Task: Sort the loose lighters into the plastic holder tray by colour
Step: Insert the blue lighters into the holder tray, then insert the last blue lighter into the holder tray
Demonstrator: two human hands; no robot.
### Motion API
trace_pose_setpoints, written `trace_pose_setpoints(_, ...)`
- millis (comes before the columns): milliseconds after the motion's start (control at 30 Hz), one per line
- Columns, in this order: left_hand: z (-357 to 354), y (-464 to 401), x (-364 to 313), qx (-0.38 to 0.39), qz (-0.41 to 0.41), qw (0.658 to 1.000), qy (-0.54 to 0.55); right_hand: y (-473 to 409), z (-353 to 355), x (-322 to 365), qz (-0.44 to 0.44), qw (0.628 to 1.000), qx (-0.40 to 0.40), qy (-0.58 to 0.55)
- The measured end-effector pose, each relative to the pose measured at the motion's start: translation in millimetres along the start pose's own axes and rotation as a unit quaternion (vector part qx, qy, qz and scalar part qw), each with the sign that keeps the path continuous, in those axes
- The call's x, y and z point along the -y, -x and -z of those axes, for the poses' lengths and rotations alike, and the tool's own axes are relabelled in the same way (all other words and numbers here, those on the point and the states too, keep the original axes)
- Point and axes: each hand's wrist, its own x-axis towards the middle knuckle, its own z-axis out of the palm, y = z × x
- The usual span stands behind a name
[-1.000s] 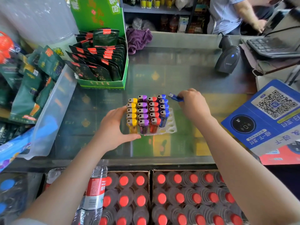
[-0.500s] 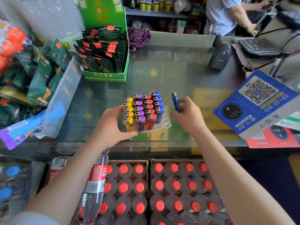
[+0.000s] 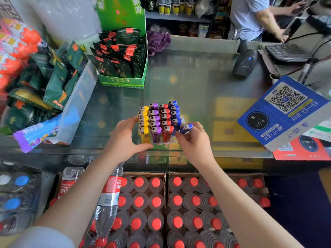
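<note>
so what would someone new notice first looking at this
The holder tray at the counter's centre, its lighters standing in yellow, purple, red and blue rows. The left hand steadies its left side while the right hand pinches a blue lighter at the blue row's near end. Below the glass counter, red-capped bottles fill cartons.

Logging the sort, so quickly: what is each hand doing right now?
Left hand: open, fingers and thumb braced against the holder tray.
Right hand: pinching a blue lighter at the blue column.
</note>
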Motion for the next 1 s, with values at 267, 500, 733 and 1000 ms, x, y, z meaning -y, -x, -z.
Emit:
trace_pose_setpoints(267,-0.4,0.0,0.8,-0.008,-0.013,1.0,0.0,-0.4,-3.8,5.2,0.024,0.998,-0.01,0.052)
trace_pose_setpoints(500,-0.7,0.0,2.2,-0.01,-0.02,1.0,0.003,2.6,-7.1,-0.7,0.082,0.983,-0.009,0.161)
trace_pose_setpoints(733,-2.8,-0.2,0.7,-0.02,-0.035,0.999,-0.007,-1.8,-2.0,-11.2,0.096,0.986,-0.003,0.139)
trace_pose_setpoints(1000,-5.9,10.1,5.9,-0.082,-0.022,0.995,-0.047,-14.0,12.2,-26.4,0.078,0.979,0.044,0.182)
